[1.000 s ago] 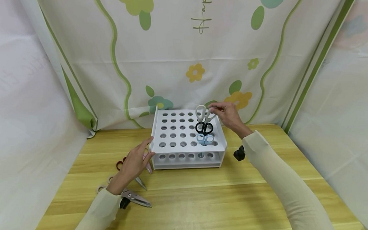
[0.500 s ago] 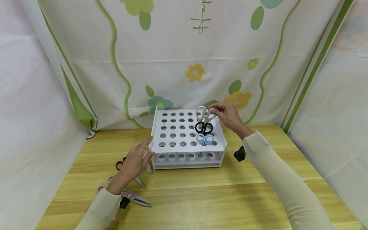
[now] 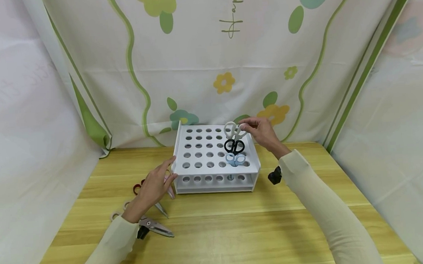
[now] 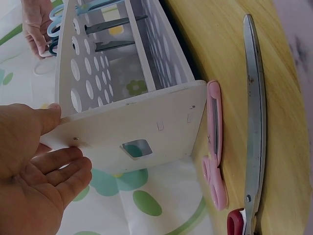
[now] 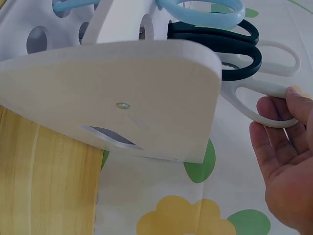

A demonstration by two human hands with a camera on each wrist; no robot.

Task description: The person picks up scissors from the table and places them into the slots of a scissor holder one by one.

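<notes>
Two hands: left touches rack, right pinches white scissors.

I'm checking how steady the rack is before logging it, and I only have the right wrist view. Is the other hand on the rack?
Observer: Yes. The left hand touches the rack at its left side.
Operator: My view shows nothing beyond that side. Is anything lying right beside it?
Observer: Pink scissors lie on the table just outside it, as the left wrist view shows.
Operator: And of the tools lying on the table, which is closest to the person?
Observer: Grey shears, going by the head view; they are partly hidden by the left forearm.
</notes>
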